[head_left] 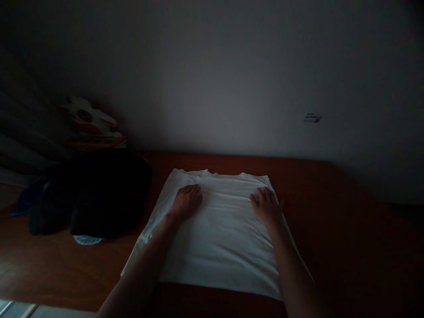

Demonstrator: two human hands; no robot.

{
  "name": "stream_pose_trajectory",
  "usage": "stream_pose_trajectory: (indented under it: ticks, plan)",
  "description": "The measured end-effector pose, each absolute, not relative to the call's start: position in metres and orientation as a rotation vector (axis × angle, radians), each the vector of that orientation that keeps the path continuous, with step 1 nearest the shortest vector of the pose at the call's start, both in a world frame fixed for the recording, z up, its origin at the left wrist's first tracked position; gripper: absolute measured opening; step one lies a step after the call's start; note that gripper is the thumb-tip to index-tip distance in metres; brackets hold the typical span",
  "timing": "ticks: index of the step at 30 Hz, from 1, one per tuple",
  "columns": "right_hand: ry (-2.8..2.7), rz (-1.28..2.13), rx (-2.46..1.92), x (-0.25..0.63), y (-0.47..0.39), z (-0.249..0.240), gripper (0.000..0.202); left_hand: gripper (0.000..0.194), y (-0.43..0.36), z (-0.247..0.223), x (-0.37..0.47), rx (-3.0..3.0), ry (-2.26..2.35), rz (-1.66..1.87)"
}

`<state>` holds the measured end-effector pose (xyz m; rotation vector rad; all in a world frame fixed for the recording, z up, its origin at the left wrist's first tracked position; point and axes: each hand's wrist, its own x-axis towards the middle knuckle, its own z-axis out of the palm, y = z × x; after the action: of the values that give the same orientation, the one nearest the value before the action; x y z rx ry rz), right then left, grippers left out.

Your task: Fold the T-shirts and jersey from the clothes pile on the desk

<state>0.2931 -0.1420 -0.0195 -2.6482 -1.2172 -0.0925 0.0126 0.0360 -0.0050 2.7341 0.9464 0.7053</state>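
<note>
A white shirt (225,234) lies spread on the brown table, its neckline at the far edge and its near hem toward me. Creases run across its surface. My left hand (187,200) rests palm down on the upper left part of the shirt, fingers close together and lying on the cloth. On the upper right part lies my right hand (267,206), palm down with its fingers spread. Neither hand grips anything. My forearms cover parts of the shirt's left and right sides.
Left of the shirt, a black heap of cloth (106,194) sits on the wooden table (334,221). Behind it, a white stuffed toy (88,115) rests on a small stack. A grey wall (225,79) with a small label (312,118) stands at the table's far side. The room is dim.
</note>
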Motion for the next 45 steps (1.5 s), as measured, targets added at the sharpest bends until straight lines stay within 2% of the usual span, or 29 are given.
stream_pose_trajectory:
  ticks: [6, 8, 11, 15, 20, 26, 36, 42, 45]
  plan:
    - [-1.228, -0.034, -2.625, 0.297, -0.142, -0.019, 0.068, 0.026, 0.043, -0.006, 0.011, 2.702, 0.877, 0.815]
    - [-1.205, -0.059, -2.561, 0.298, -0.14, -0.019, 0.066, 0.021, 0.043, -0.001, 0.011, 2.648, 0.812, 0.935]
    - [-1.213, -0.281, -2.403, 0.293, -0.143, -0.014, 0.055, 0.017, 0.034, 0.009, 0.01, 2.646, 0.728, 1.0]
    - [-1.444, -0.5, -2.217, 0.282, -0.18, -0.002, 0.042, 0.015, -0.001, 0.029, -0.02, 2.794, 0.446, 0.759]
    - [-1.599, -0.437, -2.058, 0.266, -0.281, 0.003, 0.037, 0.019, -0.064, 0.043, -0.11, 2.763, 0.449, 0.551]
    - [-1.784, -0.264, -2.087, 0.251, -0.356, -0.018, 0.061, 0.023, -0.088, 0.021, -0.179, 2.663, 0.765, 0.666]
    - [-1.881, -0.336, -2.103, 0.256, -0.375, -0.038, 0.066, 0.025, -0.099, 0.007, -0.202, 2.612, 0.849, 0.616]
    - [-1.71, -0.321, -2.13, 0.251, -0.357, -0.026, 0.043, 0.028, -0.085, 0.02, -0.183, 2.609, 0.9, 0.752]
    - [-1.717, -0.258, -2.089, 0.241, -0.321, -0.007, 0.045, 0.033, -0.083, 0.021, -0.151, 2.691, 1.007, 0.75]
